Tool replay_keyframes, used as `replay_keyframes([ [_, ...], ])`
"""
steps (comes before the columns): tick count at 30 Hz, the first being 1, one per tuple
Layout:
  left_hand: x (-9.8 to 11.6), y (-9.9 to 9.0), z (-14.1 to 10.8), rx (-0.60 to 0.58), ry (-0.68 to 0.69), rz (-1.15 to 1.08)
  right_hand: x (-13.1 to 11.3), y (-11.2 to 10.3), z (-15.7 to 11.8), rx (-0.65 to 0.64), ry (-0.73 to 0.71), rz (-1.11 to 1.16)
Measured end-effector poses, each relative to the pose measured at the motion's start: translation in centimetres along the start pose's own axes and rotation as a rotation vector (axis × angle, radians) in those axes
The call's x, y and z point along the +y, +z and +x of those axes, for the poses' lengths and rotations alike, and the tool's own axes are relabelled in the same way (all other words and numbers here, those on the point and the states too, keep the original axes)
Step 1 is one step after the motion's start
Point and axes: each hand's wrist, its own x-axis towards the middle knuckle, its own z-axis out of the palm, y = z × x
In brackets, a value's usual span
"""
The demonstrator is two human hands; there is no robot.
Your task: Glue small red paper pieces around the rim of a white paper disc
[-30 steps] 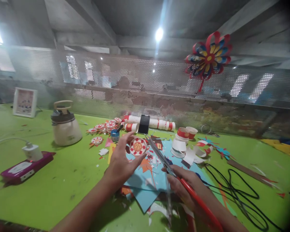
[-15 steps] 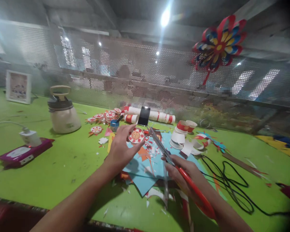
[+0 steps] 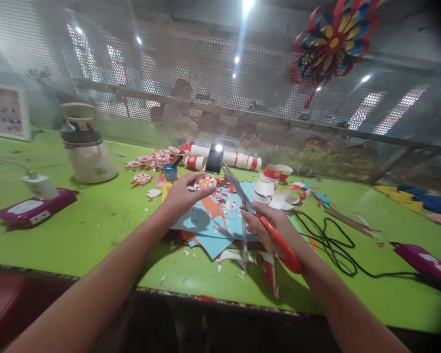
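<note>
Between thumb and fingers, my left hand (image 3: 182, 196) holds a round red-and-white patterned disc (image 3: 205, 183). My right hand (image 3: 270, 223) grips red-handled scissors (image 3: 279, 240), whose metal blades point up and away, to the right of the disc. Light blue paper sheets (image 3: 215, 245) with orange pieces and small red and white scraps lie below both hands. A phone (image 3: 214, 159) leans against a row of stacked paper cups (image 3: 235, 159) behind. Several similar patterned discs (image 3: 162, 157) are piled left of a small blue jar (image 3: 170, 171).
Cut paper cups (image 3: 264, 189) and a black cable (image 3: 327, 245) lie on the right of the green table (image 3: 106, 235). Toward the left are a large jug (image 3: 88, 157), a purple power strip (image 3: 40, 208) and a picture frame (image 3: 8, 112). A colourful flower ornament (image 3: 334, 43) hangs above.
The view has tilted down, so the table's front edge shows more. The disc now appears tilted flatter in my left hand. My right hand still grips the scissors.
</note>
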Motion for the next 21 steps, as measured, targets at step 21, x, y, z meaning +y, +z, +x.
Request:
replay_keyframes([
  [21,-2.4,0.5,1.0,-0.220,-0.052,-0.367,1.3,0.6,0.7,0.240,-0.149,0.024],
])
